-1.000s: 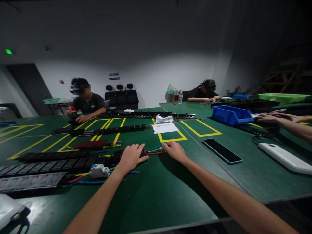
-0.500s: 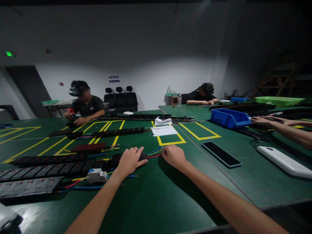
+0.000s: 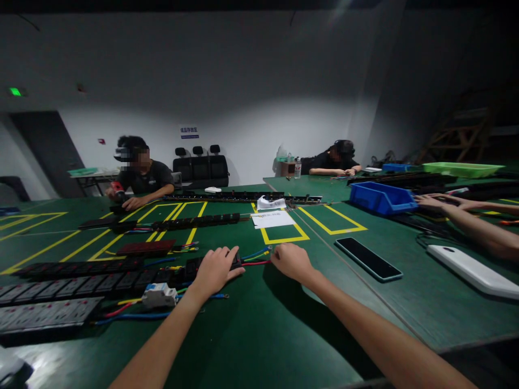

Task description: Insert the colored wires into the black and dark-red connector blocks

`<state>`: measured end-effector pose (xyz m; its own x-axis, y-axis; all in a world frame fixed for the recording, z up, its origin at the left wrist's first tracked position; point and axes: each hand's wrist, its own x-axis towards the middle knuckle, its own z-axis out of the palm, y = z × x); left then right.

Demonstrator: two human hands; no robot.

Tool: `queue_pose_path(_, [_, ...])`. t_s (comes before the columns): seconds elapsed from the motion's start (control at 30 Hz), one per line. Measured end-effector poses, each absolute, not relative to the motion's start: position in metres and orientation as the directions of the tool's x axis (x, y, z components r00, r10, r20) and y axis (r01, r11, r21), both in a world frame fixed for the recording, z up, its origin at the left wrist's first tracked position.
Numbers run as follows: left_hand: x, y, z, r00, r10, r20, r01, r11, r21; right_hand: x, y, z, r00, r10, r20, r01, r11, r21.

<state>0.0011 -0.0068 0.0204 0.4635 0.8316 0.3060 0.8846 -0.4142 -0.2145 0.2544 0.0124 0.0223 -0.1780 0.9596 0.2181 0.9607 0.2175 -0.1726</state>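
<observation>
My left hand lies over a small black block, fingers on its top and thumb along its near side. Blue, green and red wires run from the block's right end to my right hand. That hand is closed, with its fingertips pinching the wire ends. The exact grip is hidden behind the fingers. Left of my left hand is a white circuit breaker with coloured wires. Socket strips, one black and one grey, lie further left.
A phone and a white power bank lie to the right. Behind them stands a blue bin, with another person's hands beside it. Paper lies ahead. Across the green table, one person holds a red power tool.
Both my hands keep nearly the same position, on the block and the wires. The other person's hands at the right shift slightly.
</observation>
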Motion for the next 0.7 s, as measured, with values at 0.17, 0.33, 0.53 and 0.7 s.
queue_pose_path(0.17, [0.001, -0.007, 0.021, 0.467, 0.827, 0.313, 0.883, -0.417, -0.214, 0.255, 0.015, 0.023, -0.064, 0.964, 0.260, 0.920, 0.157, -0.359])
queue_pose_path(0.33, [0.001, -0.007, 0.020, 0.466, 0.826, 0.317, 0.884, -0.417, -0.213, 0.247, 0.015, 0.019, -0.124, 0.918, 0.377, 0.676, 0.356, -0.645])
queue_pose_path(0.53, [0.000, -0.006, 0.018, 0.472, 0.825, 0.311, 0.879, -0.414, -0.235, 0.233, 0.002, 0.015, -0.167, 0.838, 0.519, 0.430, 0.535, -0.727])
queue_pose_path(0.7, [0.000, -0.006, 0.017, 0.474, 0.820, 0.322, 0.878, -0.414, -0.239, 0.230, -0.011, 0.019, -0.326, 0.704, 0.631, 0.397, 0.708, -0.584])
